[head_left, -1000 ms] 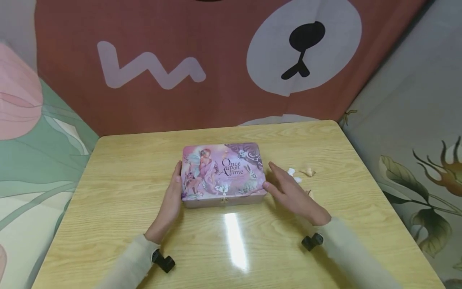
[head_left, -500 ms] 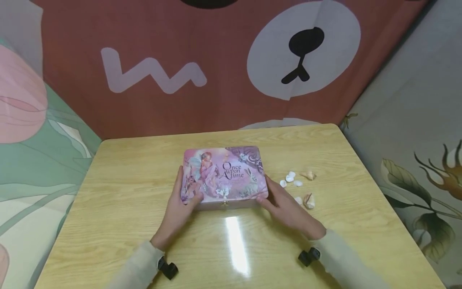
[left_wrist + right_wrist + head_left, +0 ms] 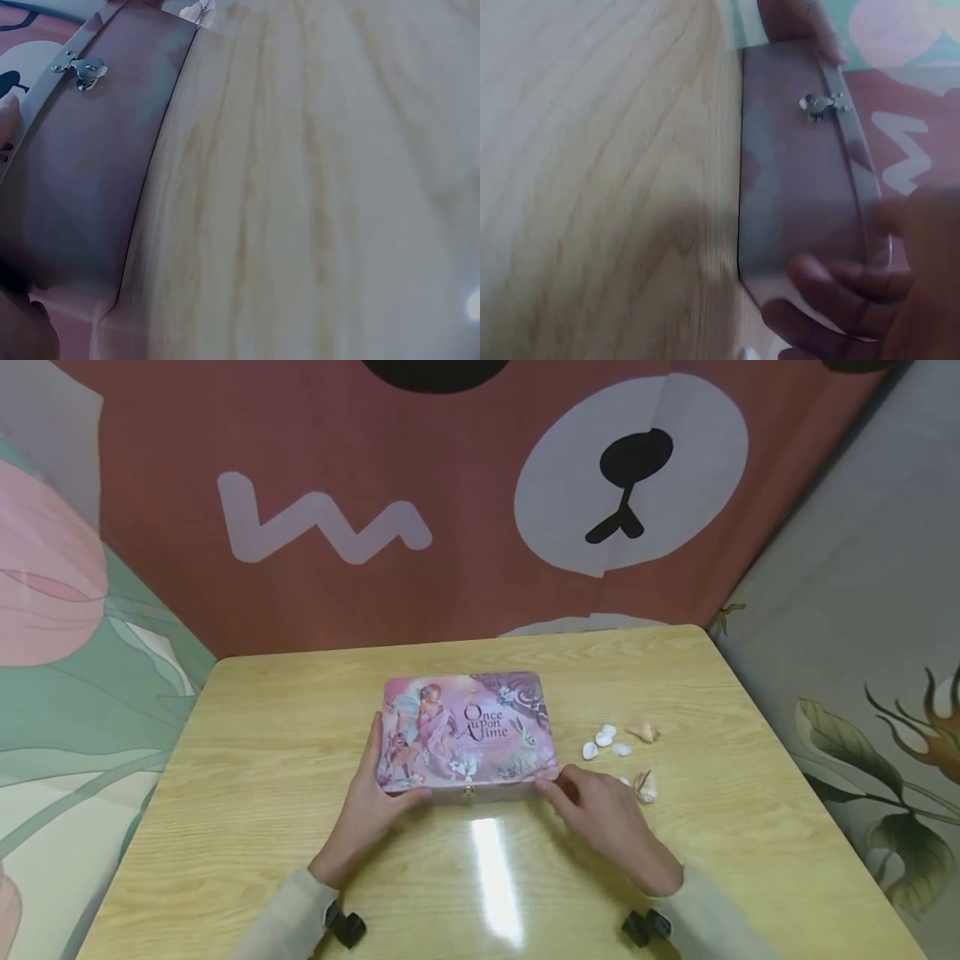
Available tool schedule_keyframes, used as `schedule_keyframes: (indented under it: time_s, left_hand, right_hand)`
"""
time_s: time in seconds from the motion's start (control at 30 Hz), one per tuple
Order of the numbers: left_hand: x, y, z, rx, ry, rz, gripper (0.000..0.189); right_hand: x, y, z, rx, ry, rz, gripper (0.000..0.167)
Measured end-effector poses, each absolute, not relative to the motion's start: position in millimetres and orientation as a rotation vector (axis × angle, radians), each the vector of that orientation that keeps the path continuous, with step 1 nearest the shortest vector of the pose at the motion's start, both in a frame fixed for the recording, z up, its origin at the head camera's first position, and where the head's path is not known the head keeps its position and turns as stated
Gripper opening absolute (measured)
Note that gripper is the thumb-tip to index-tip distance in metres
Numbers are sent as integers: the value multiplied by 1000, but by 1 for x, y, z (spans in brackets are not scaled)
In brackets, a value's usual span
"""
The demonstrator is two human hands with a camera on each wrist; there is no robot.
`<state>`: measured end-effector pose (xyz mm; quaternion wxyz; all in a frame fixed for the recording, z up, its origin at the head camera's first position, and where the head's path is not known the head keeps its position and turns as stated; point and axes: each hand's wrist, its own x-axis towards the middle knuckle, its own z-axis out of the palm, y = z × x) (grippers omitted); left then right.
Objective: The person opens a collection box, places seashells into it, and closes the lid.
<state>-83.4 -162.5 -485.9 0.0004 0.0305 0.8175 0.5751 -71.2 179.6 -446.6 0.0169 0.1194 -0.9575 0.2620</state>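
A pink tin box [image 3: 480, 756] with a fairy, a rabbit and "Once upon a Time" on its lid lies closed on the wooden table [image 3: 262, 735]. My left hand [image 3: 369, 806] holds its left end, fingers along the side and thumb across the front corner. At the front right corner, my right hand [image 3: 609, 814] has its thumb at the lid edge and its fingers curled against the end, seen in the right wrist view too. Between the hands, a small metal latch [image 3: 821, 105] sits on the front; the left wrist view shows this front face [image 3: 97, 150] close up.
To the right of the box lie several white shells [image 3: 591, 750], a spiral seashell [image 3: 645, 732] and another shell [image 3: 646, 787] near my right hand. A brown curtain [image 3: 337, 602] with a bear print hangs behind the table's far edge.
My left thumb has come round to the front corner of the box. My right hand has moved in from beside the box to its front right corner, and its fingers have curled.
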Motion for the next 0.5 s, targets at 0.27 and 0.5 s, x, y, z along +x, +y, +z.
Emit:
schedule_keyframes:
  time_s: [0.27,0.5]
  left_hand:
    - [-82,-164,-485,100,2548,1811,140]
    - [-83,-164,-483,111,2557,1789,140]
  right_hand:
    - [-66,169,-455,503,-3027,1416,31]
    - [-69,161,-465,606,-2920,2044,38]
